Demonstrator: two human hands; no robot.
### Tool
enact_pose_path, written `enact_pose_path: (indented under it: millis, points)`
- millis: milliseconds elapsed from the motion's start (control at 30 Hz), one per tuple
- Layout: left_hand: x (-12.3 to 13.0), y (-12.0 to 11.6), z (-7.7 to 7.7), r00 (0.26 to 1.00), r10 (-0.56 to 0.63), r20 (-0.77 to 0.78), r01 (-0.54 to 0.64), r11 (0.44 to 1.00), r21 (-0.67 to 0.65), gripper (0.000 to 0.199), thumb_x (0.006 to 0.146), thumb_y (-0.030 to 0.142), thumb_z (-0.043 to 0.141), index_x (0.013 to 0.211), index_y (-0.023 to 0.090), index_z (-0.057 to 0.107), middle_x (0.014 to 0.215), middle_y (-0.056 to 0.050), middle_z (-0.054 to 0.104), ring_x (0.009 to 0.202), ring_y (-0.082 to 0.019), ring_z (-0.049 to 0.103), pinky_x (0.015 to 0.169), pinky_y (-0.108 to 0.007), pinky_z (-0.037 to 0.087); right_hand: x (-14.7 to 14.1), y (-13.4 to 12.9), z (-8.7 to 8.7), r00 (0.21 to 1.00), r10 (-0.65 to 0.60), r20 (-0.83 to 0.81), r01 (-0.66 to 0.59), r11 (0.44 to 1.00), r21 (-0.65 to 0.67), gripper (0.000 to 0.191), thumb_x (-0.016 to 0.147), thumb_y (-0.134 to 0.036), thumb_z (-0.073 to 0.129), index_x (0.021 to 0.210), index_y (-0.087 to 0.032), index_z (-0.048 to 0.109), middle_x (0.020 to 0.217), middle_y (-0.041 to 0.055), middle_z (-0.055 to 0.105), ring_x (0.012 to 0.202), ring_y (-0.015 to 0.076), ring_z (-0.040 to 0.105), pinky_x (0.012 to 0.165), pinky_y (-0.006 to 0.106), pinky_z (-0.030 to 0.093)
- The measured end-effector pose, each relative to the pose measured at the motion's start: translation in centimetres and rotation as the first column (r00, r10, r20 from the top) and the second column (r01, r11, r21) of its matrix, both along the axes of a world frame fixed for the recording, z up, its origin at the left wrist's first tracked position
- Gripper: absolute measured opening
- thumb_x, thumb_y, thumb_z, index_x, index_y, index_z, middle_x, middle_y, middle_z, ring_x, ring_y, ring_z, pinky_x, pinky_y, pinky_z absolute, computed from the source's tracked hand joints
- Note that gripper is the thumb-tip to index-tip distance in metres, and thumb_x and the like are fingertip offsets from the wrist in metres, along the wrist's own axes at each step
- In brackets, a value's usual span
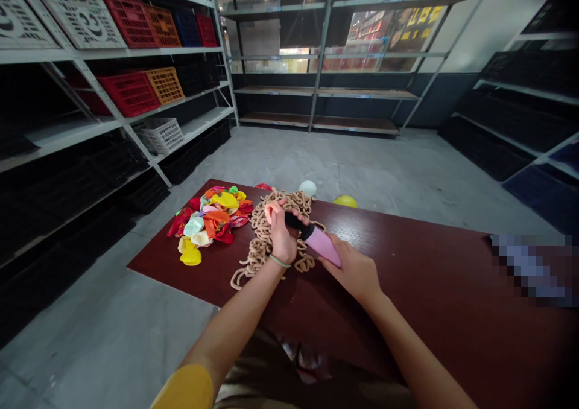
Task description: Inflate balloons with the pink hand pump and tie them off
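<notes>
Nearest, a yellow sleeve (pixel 185 391) is seen on the left arm, above a dark red table (pixel 407 264). The pink body of a pink-and-black tool (pixel 323 245) is wrapped by the closed fingers of the right hand (pixel 357 273). Its black end is met by the left hand (pixel 284 240), whose fingers are curled nearly shut, with a soft peach piece (pixel 271 211) pinched near the thumb; how far it reaches onto the tool cannot be told.

For good control, the pink body is probably best held firmly and in line with the black end, while the peach piece is pinched lightly, so that it is neither twisted nor torn. The looping tan strands (pixel 257 253) under and around the left hand are best kept out of the grip.

To the left of the strands, limp coloured balloons (pixel 217 219) are heaped on the table. Past its far edge, a pale round balloon (pixel 308 187) and a yellow one (pixel 345 201) are partly seen. Farther off, crates (pixel 131 92) are stored on metal shelving (pixel 176 50).
</notes>
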State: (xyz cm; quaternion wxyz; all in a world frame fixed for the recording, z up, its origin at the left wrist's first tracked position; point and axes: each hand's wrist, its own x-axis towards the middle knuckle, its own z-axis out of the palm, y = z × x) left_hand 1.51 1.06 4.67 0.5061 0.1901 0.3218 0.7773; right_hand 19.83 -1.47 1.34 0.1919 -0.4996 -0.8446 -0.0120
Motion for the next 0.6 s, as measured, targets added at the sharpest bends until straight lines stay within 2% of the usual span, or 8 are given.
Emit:
enact_pose_path:
  millis: [100, 167, 333, 500, 600]
  points:
    - [-0.4, 0.0, -0.3, 0.998, -0.058, 0.023, 0.059, 0.998, -0.011, 0.048, 0.093, 0.064, 0.041, 0.114, 0.024, 0.059, 0.083, -0.004, 0.061, 0.076, -0.017, 0.061, 0.079, -0.035, 0.052, 0.0, 0.0, 0.2, 1.000, 0.002, -0.001, -0.002, 1.000, -0.012, 0.057, 0.093, -0.054, 0.048, 0.142, -0.025, 0.045, 0.111, 0.0080, 0.070, 0.084, 0.0228, 0.068, 0.061, 0.030, 0.045]
    - [-0.6, 0.2, -0.5, 0.996, -0.065, 0.054, 0.066, 0.998, -0.010, 0.051, 0.093, 0.065, 0.039, 0.110, 0.022, 0.060, 0.079, -0.003, 0.060, 0.073, -0.017, 0.060, 0.077, -0.035, 0.052, 0.0, 0.0, 0.3, 1.000, 0.011, 0.001, -0.011, 1.000, -0.014, 0.058, 0.092, -0.054, 0.048, 0.142, -0.025, 0.046, 0.112, 0.0085, 0.070, 0.085, 0.0230, 0.068, 0.062, 0.030, 0.045]
    - [-0.2, 0.4, -0.5, 0.998, 0.004, 0.067, -0.004, 1.000, 0.000, 0.035, 0.093, 0.052, 0.053, 0.108, 0.021, 0.060, 0.069, 0.001, 0.052, 0.061, -0.013, 0.053, 0.066, -0.029, 0.051, -0.3, -0.1, 0.1, 1.000, 0.020, -0.015, -0.020, 1.000, -0.012, 0.058, 0.093, -0.053, 0.049, 0.143, -0.024, 0.045, 0.113, 0.0089, 0.070, 0.086, 0.0225, 0.068, 0.065, 0.030, 0.047]
    - [0.6, 0.4, 0.2, 0.990, 0.091, 0.106, -0.097, 0.994, 0.049, 0.038, 0.088, 0.055, 0.060, 0.108, 0.023, 0.059, 0.066, 0.003, 0.051, 0.056, -0.011, 0.050, 0.055, -0.025, 0.048, -0.5, -0.1, -0.2, 0.999, 0.008, -0.044, -0.008, 1.000, -0.018, 0.057, 0.092, -0.052, 0.051, 0.142, -0.024, 0.046, 0.114, 0.0086, 0.070, 0.089, 0.0223, 0.068, 0.069, 0.029, 0.048]
    - [0.8, 0.4, 0.6, 0.989, 0.078, 0.122, -0.089, 0.992, 0.086, 0.037, 0.088, 0.054, 0.061, 0.105, 0.022, 0.059, 0.065, 0.003, 0.052, 0.053, -0.011, 0.050, 0.057, -0.025, 0.049, -0.4, -0.1, -0.2, 0.998, 0.006, -0.069, -0.009, 0.999, -0.039, 0.059, 0.091, -0.051, 0.053, 0.143, -0.025, 0.044, 0.113, 0.0082, 0.070, 0.090, 0.0230, 0.068, 0.071, 0.030, 0.049]
